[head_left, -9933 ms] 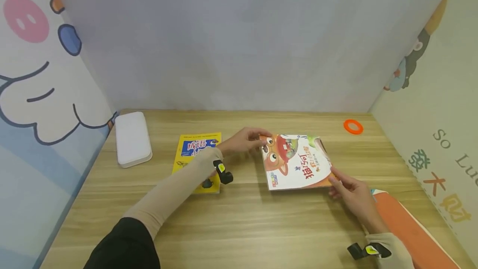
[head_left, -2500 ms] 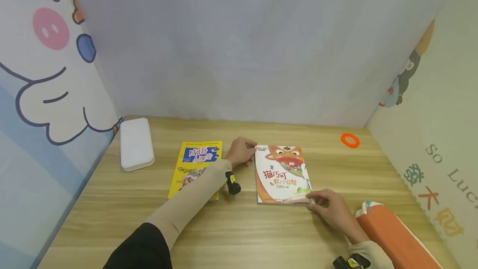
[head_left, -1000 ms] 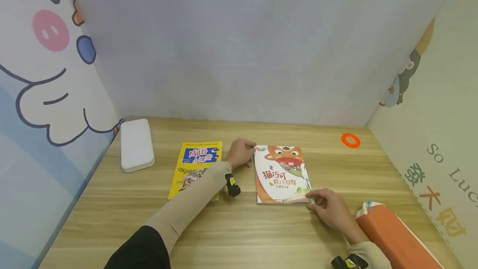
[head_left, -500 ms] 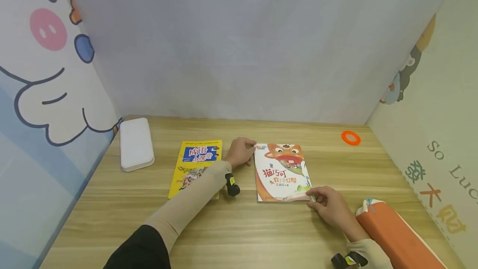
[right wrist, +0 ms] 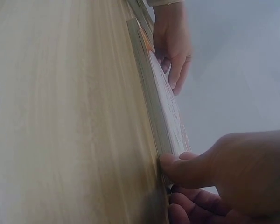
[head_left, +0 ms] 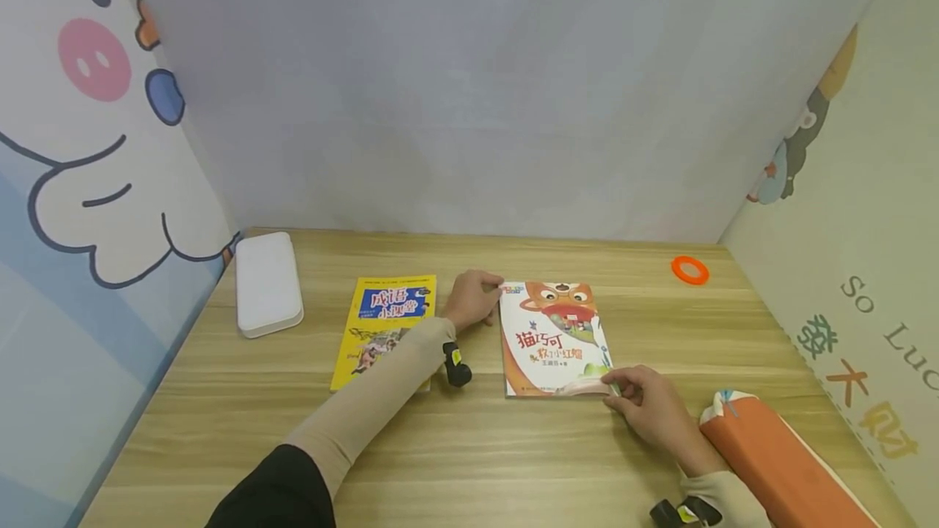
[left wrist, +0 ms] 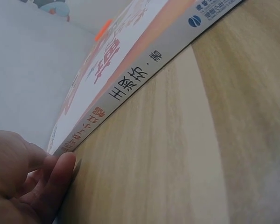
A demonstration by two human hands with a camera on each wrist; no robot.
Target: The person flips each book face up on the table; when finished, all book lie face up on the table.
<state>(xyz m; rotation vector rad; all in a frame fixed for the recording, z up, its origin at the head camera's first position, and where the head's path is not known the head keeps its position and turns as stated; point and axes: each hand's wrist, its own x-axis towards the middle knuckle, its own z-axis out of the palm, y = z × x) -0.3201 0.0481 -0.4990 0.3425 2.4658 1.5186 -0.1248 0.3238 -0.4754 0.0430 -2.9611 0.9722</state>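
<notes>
A white picture book (head_left: 553,341) with a cartoon animal in round glasses and red title characters lies on the wooden table, cover up. My left hand (head_left: 471,300) holds its far left corner; in the left wrist view, the fingers (left wrist: 60,172) sit at the end of the printed spine (left wrist: 135,79). At the near right corner, my right hand (head_left: 653,407) pinches the book, the thumb (right wrist: 182,170) against the page edges in the right wrist view. To the left lies a yellow book (head_left: 389,308) with a blue title panel, partly covered by my left forearm.
A white rounded case (head_left: 268,283) is at the table's far left. An orange ring (head_left: 689,270) lies at the far right. Beside my right forearm sits an orange and white pouch (head_left: 778,455). Walls stand at the back and both sides.
About ten seconds ago the picture book was turned sideways between both hands; since then it has been rotated and laid squarely on the table. Over the last second hands and book stay still.
</notes>
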